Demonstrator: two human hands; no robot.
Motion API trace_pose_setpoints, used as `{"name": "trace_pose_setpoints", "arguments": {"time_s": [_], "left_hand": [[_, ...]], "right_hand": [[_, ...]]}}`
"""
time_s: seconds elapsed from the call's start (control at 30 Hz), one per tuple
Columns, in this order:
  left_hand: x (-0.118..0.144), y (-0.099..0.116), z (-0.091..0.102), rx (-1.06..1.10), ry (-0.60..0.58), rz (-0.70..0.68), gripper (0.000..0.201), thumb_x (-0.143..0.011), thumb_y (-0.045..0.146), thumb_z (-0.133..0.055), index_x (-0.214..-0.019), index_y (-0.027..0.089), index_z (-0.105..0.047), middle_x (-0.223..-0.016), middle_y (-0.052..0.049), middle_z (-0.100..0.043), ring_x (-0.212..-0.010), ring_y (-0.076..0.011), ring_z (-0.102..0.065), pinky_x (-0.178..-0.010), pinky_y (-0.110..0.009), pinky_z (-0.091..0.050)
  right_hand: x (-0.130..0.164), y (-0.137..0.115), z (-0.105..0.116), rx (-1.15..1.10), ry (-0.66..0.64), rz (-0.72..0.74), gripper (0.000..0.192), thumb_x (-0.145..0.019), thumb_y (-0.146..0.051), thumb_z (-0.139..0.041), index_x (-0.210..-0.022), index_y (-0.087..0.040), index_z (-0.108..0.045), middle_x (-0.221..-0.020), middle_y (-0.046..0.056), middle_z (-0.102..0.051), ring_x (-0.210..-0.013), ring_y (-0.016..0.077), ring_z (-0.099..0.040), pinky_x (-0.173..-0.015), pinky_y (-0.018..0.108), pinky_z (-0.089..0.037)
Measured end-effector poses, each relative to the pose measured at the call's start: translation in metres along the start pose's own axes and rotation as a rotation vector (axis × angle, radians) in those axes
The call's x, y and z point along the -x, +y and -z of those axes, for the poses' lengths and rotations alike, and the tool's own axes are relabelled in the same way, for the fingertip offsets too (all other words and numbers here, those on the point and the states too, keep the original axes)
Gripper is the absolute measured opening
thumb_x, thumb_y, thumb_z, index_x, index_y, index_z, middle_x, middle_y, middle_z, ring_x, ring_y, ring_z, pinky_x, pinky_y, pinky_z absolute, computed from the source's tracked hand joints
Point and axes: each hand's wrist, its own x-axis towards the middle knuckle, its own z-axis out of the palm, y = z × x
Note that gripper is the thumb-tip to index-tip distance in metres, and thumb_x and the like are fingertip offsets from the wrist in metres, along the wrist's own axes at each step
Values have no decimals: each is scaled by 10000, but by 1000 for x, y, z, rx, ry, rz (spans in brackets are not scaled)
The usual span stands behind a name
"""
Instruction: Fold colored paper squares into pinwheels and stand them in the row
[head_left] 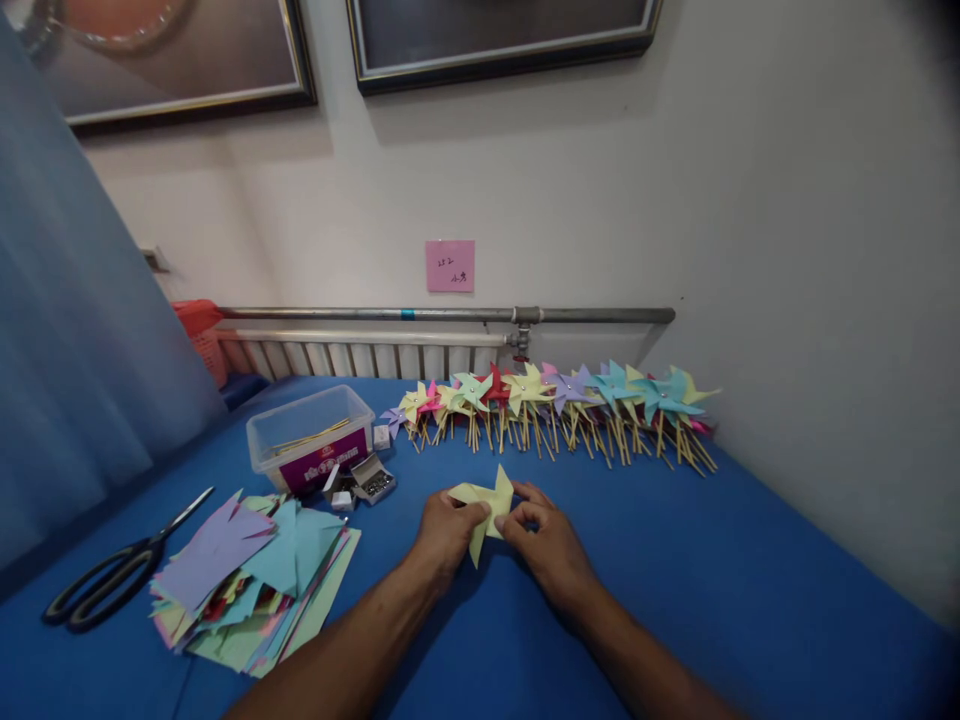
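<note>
I have the pale yellow pinwheel (pixel 499 505) just above the middle of the blue table (pixel 675 600), pinched by its left side in my left hand (pixel 448 525) and by its right side in my right hand (pixel 546 540). Coloured pinwheels (pixel 529 390) on sticks line the far edge toward the right corner. By the left edge, scissors (pixel 156 542) lie open beside a paper stack (pixel 247 570), close to my left forearm.

The fingers under the paper are hidden; I can't make out its centre. My forearms run out of view over the near edge, and a blue curtain (pixel 67 330) covers part of the left edge.

Behind the stack, a clear tub (pixel 337 450) holds thin sticks (pixel 315 436); beside it, a small open box (pixel 382 491) holds tiny metallic pieces (pixel 373 482).
</note>
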Motion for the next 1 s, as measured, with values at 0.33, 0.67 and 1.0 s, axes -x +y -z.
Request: {"name": "trace_pose_setpoints", "arguments": {"time_s": [0.33, 0.67, 1.0], "left_hand": [[2, 1, -1, -30, -22, 16, 181, -529, 197, -753, -676, 97, -718, -574, -26, -671, -459, -102, -516, -479, -223, -373], [2, 1, 0, -35, -37, 12, 208, -504, 213, -757, -667, 92, -712, -584, -42, -681, -475, -115, -529, -498, -233, -398], [3, 1, 1, -62, -40, 22, 187, -524, 199, -744, -675, 92, -720, -564, -29, -658, -459, -107, -501, -485, -235, -373]], "right_hand": [[0, 0, 4, 2, -49, 101, 254, -787, -307, -654, -550, -229, -603, -1262, 124, -682, -1421, 316, -399, -1182, 559, -227], [2, -10, 9, -13, -115, 130, 212, -772, -243, -620, -561, -227, -611, -1218, 92, -697, -1401, 299, -426, -1187, 535, -227], [3, -16, 13, -52, -163, 93, 219, -777, -286, -622, -567, -233, -591, -1073, 82, -731, -1408, 319, -417, -1151, 517, -290]]}}
